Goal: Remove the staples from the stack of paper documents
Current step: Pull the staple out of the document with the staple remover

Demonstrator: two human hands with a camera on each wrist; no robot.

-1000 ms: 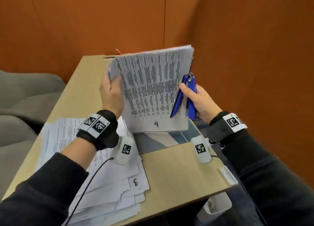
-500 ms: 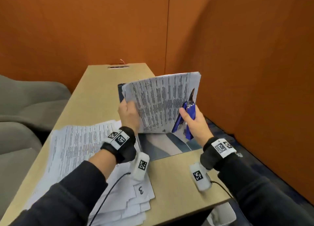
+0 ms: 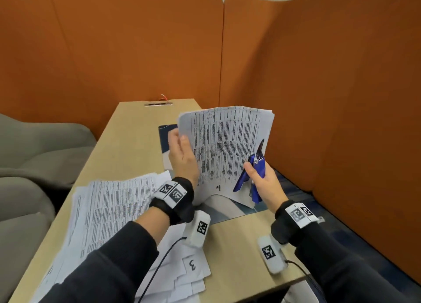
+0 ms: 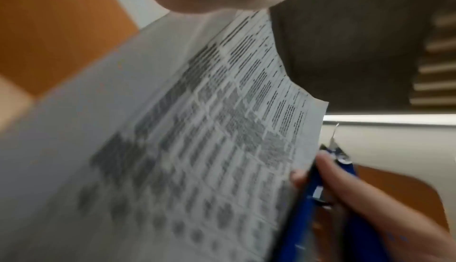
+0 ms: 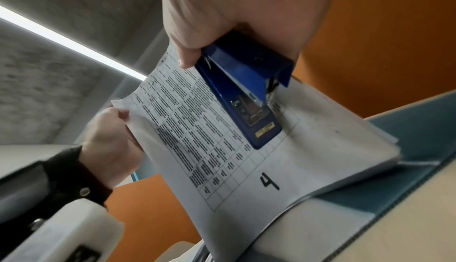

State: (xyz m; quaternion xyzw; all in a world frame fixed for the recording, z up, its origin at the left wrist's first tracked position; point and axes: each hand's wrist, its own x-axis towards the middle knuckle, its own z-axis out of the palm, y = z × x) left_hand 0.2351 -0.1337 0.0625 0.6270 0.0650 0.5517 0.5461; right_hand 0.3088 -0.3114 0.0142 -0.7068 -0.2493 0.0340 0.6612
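A printed document marked "4" stands upright over the desk, its lower edge near a blue-grey folder. My left hand grips its left edge. My right hand grips a blue stapler against the document's right side, its metal remover tip pointing up. No staple shows in any view.
Several loose printed sheets, one marked "3", spread over the near left of the tan desk. Orange partition walls close the back and right. Grey seats stand left of the desk.
Both hands and the document have moved away from me and lower toward the desk. The head view has tilted up, so more wall shows.
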